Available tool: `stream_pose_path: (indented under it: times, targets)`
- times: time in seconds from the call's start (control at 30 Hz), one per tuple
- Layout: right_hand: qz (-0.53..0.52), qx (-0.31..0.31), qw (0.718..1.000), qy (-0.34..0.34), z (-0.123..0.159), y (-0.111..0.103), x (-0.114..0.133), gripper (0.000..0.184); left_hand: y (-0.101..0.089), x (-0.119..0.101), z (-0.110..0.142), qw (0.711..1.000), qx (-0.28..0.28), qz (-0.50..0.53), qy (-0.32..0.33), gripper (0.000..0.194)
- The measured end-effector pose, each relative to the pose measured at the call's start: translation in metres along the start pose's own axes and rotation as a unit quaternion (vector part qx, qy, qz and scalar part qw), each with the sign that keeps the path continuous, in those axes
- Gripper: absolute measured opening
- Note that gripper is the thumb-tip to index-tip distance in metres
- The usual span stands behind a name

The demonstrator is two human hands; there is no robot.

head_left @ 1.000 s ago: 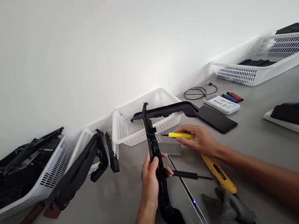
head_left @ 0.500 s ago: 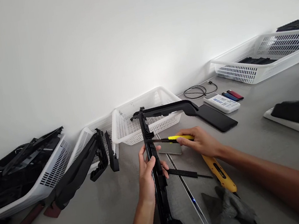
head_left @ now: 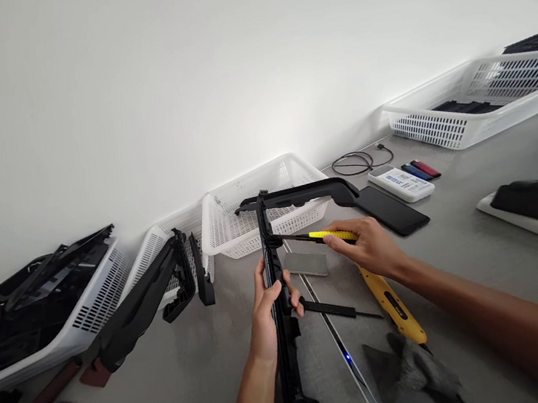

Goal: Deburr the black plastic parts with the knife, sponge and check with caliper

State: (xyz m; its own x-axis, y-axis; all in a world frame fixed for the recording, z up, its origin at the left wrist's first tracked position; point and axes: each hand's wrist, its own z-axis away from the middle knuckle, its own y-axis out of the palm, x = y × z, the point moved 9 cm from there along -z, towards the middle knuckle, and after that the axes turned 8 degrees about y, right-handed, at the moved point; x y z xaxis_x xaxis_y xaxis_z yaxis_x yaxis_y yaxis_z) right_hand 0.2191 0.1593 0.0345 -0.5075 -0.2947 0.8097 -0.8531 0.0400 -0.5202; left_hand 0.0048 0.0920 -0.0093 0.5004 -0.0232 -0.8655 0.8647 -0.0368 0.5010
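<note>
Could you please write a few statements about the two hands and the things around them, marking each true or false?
1. The left hand holds a long black part. True.
2. The right hand holds nothing. False: it holds a yellow-handled tool.
3. The yellow-handled tool points toward the long black part. True.
4. A second black part lies across a white basket. True.
5. The black phone lies inside the white basket. False: it lies on the grey table.
</note>
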Motion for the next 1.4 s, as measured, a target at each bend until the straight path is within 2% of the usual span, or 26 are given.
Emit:
stream_pose_path:
  times: [0.17, 0.4, 0.57, 0.73, 1.0, 1.13, 1.27, 1.33, 1.4]
  targets:
    - [-0.014, 0.020, 0.999, -0.046, 0.001, 0.006, 0.005, 0.031, 0.001, 0.005, 0.001, 1.000, -0.006, 0.016, -0.013, 0.059]
    - [0.079, -0.014, 0.989, -0.124, 0.007, 0.008, 0.013, 0.027, -0.001, 0.005, 0.000, 1.000, -0.017, 0.013, -0.006, 0.069]
    - [0.069, 0.017, 0.986, -0.150, 0.010, 0.014, 0.018, 0.027, 0.001, 0.002, 0.001, 1.000, -0.013, 0.014, -0.001, 0.069]
    - [0.025, 0.029, 0.993, -0.115, 0.009, 0.013, 0.017, 0.024, 0.000, 0.001, 0.000, 1.000, -0.012, 0.012, 0.005, 0.067]
    - [-0.052, 0.040, 0.997, 0.030, -0.003, 0.002, -0.010, 0.041, 0.000, 0.001, -0.003, 0.999, 0.035, -0.002, 0.011, 0.067]
    - [-0.086, 0.098, 0.991, 0.014, -0.002, 0.013, -0.007, 0.043, 0.007, 0.006, 0.000, 0.998, 0.051, 0.031, -0.007, 0.066]
    - [-0.078, 0.178, 0.981, -0.019, 0.006, 0.030, 0.003, 0.038, 0.008, 0.008, 0.002, 0.999, 0.040, 0.018, -0.020, 0.044]
    - [-0.078, 0.196, 0.977, -0.027, 0.008, 0.033, 0.005, 0.038, 0.008, 0.010, 0.002, 0.999, 0.038, -0.003, -0.029, 0.033]
    - [-0.079, 0.207, 0.975, -0.027, 0.008, 0.033, 0.004, 0.039, 0.008, 0.010, 0.001, 0.998, 0.040, -0.015, -0.035, 0.031]
